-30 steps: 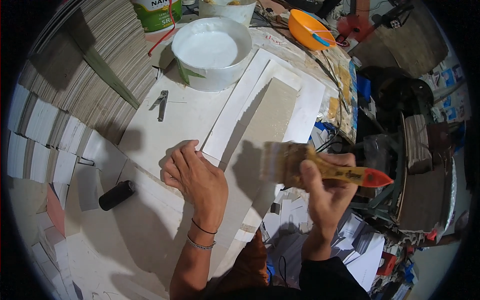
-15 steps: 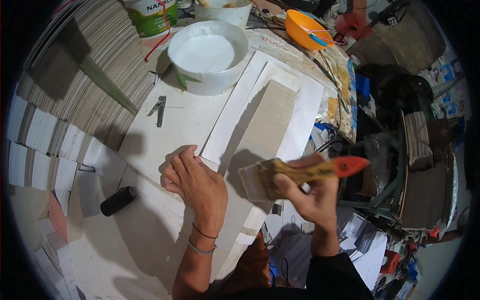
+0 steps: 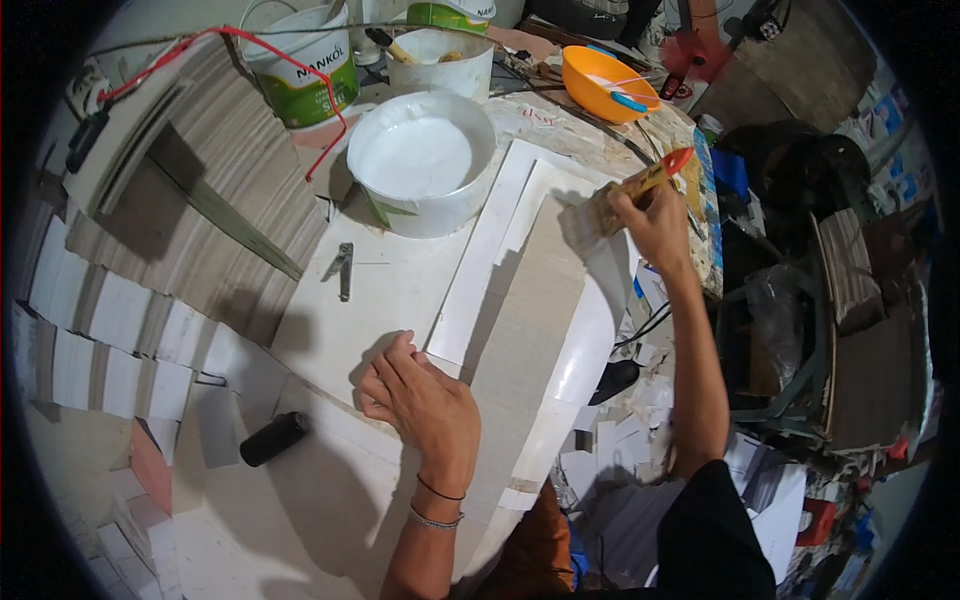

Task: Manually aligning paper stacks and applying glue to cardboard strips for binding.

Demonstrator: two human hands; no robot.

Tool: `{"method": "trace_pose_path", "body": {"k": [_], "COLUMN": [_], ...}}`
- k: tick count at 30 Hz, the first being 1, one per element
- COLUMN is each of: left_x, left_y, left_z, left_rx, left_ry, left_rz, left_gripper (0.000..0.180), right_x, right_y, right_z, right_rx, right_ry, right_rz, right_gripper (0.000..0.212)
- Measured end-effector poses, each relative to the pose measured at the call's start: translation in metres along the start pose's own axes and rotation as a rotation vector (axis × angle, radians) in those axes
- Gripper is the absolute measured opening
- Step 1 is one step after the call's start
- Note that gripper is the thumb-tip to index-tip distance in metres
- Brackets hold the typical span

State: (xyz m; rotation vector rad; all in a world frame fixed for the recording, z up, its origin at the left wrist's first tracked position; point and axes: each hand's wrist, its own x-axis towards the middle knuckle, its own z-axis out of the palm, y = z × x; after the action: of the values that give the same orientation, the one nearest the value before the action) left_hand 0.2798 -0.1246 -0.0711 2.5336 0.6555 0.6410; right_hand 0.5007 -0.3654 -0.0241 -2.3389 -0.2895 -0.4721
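My right hand (image 3: 655, 222) grips a wide flat paintbrush (image 3: 640, 187) with a red-tipped wooden handle. Its bristles meet the far end of a long grey-brown board strip (image 3: 530, 290), which lies on white sheets (image 3: 490, 225). Beside the strip's near left side, my left hand (image 3: 425, 405) rests on the work surface, fingers loosely bent and slightly apart, holding nothing. Beyond it stands a white tub (image 3: 440, 205) of white paste-like liquid.
Left lie nail clippers (image 3: 345, 272), a black cylinder (image 3: 273, 438) and tall stacks of board (image 3: 215, 150). At the back are a green-and-white bucket (image 3: 310, 75), a second white tub (image 3: 435, 75) and an orange bowl (image 3: 580, 85). Paper scraps litter the floor at right.
My right hand has carried the brush away from me, from the strip's near part to its far end. My left hand stays at the same place on the surface; the view has shifted slightly.
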Motion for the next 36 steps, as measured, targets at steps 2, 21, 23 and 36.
{"method": "trace_pose_path", "body": {"k": [2,21,23,36], "left_x": [-0.001,0.0,0.0,0.0], "left_y": [-0.001,-0.003,-0.003,-0.003], "left_z": [-0.001,0.002,0.001,0.002], "left_rx": [0.013,0.04,0.044,0.066], "left_ry": [0.001,0.04,0.037,0.026], "left_rz": [0.005,0.023,0.024,0.025], "left_gripper": [0.036,0.029,0.028,0.028], "right_x": [0.01,-0.007,-0.017,-0.051], "right_y": [-0.012,-0.046,-0.047,-0.087], "right_z": [-0.006,-0.018,-0.01,-0.026], "right_rx": [0.002,0.061,0.171,0.053], "right_ry": [-0.001,0.237,0.213,0.273], "right_rz": [0.066,0.088,0.105,0.141], "right_gripper": [0.03,0.03,0.03,0.025]}}
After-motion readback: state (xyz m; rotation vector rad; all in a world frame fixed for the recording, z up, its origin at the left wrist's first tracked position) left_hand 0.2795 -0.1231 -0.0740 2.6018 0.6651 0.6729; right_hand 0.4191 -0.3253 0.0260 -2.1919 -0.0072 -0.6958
